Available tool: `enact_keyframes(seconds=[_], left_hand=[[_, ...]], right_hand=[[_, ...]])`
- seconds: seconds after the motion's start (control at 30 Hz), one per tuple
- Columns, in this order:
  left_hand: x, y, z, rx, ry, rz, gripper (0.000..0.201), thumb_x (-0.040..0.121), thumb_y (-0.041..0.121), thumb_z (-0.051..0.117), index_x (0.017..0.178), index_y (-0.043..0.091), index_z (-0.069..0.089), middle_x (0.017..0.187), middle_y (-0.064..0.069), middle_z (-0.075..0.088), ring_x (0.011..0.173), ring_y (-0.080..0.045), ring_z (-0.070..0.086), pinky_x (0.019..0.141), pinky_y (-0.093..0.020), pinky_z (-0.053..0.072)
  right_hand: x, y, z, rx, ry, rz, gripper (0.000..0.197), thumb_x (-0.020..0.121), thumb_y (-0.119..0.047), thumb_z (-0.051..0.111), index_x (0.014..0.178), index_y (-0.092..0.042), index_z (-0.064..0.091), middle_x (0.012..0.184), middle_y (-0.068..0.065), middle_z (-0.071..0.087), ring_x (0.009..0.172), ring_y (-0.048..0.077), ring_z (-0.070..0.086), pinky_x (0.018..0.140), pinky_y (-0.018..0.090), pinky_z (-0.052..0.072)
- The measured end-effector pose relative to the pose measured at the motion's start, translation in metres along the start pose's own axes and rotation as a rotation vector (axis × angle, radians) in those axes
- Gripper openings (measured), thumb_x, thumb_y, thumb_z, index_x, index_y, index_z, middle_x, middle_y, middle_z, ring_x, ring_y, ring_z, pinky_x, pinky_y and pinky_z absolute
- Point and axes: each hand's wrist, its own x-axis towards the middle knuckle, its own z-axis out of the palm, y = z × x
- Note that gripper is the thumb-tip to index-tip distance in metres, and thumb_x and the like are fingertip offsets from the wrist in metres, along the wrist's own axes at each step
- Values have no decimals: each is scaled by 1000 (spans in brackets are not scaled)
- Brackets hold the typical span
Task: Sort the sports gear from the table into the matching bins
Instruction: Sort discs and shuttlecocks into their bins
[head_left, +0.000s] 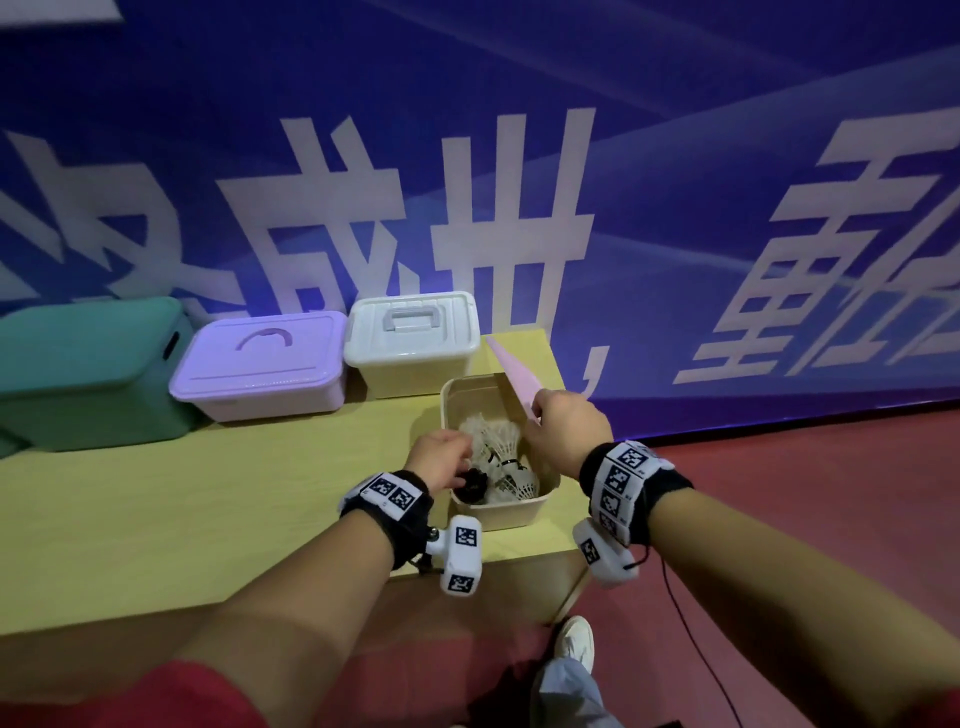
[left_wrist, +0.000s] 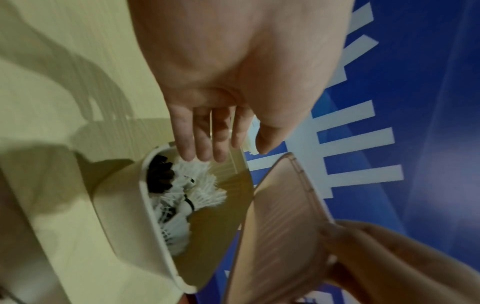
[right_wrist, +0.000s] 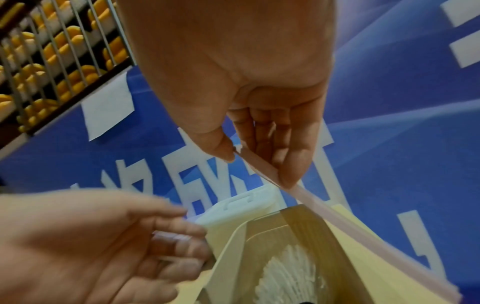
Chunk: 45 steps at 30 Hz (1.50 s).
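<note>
An open cream bin (head_left: 498, 512) stands near the right end of the yellow table (head_left: 208, 493). Inside lie several white shuttlecocks (head_left: 501, 447) and a black shuttlecock (head_left: 472, 486). My right hand (head_left: 566, 431) pinches the edge of the bin's pink lid (head_left: 511, 376), which is tilted up over the bin's right side. Thumb and fingers clamp the lid rim (right_wrist: 324, 207) in the right wrist view. My left hand (head_left: 441, 460) hovers over the bin's left rim with fingers (left_wrist: 202, 148) straight, holding nothing. The black shuttlecock (left_wrist: 159, 174) lies just below them.
Three closed bins line the back of the table: a teal bin (head_left: 88, 374), a purple-lidded bin (head_left: 260, 364) and a white-lidded box (head_left: 415, 338). A blue banner wall (head_left: 675, 156) rises right behind. The table ends just right of the open bin, above red floor (head_left: 779, 493).
</note>
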Motion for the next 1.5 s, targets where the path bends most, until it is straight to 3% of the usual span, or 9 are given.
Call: enact_keyframes(seconds=[0.13,0.27,0.4,0.53,0.7,0.83,0.93,1.1,1.5], left_hand=[[-10,16,5,-335,-197,-164,25,97,35,54,105,11,59,101,-12,68,90,-29,65,88,-44,54],[-9,16,5,-444,-240,-229,23,95,28,59,98,6,64,79,-10,64,60,-24,62,62,-34,55],[-2,9,5,-359,-127,-237,8,90,4,60,95,-1,64,75,-15,64,60,-25,63,50,-28,52],[2,2,3,-358,-10,-209,9,88,-12,52,88,-6,57,87,-23,64,72,-32,64,58,-40,56],[16,-12,-9,-200,72,-176,14,88,-11,53,88,1,59,107,-23,67,90,-35,65,68,-45,56],[25,-23,-16,-78,67,-181,32,90,-1,57,121,2,57,110,-18,69,98,-33,67,88,-52,55],[34,-30,-17,-37,66,-170,48,89,5,61,135,4,51,112,-15,69,99,-33,68,87,-54,55],[35,-27,-18,-66,66,-171,45,91,5,61,135,6,51,115,-14,68,102,-32,67,89,-54,54],[43,-31,-14,-109,98,-151,44,92,1,59,135,3,50,118,-16,67,101,-32,67,88,-51,55]], right_hand=[[-9,-20,18,-168,5,-171,26,91,-37,48,97,-13,57,99,8,62,91,32,61,65,31,36],[-14,-27,34,-203,-38,-297,37,87,-47,55,99,-13,60,100,8,63,91,32,61,68,33,41],[-13,-26,43,-101,-110,-377,35,92,-47,49,100,-15,62,98,6,62,90,29,61,67,33,42],[3,1,39,-28,-130,-225,35,93,-46,50,113,-19,61,111,3,64,100,26,60,75,32,46],[20,56,45,-5,-263,77,49,93,-39,55,135,-16,45,131,8,46,119,30,50,93,41,48],[21,73,63,46,-376,214,57,94,-39,54,141,-10,39,141,12,45,123,31,50,97,39,46],[21,74,73,161,-434,301,53,93,-40,54,136,-10,47,126,12,60,108,30,63,83,39,53],[26,67,75,348,-446,327,30,91,-27,56,99,1,62,86,18,72,71,30,70,63,37,57],[38,71,76,429,-340,349,27,88,-21,58,113,-12,58,87,10,70,63,20,65,48,26,47]])
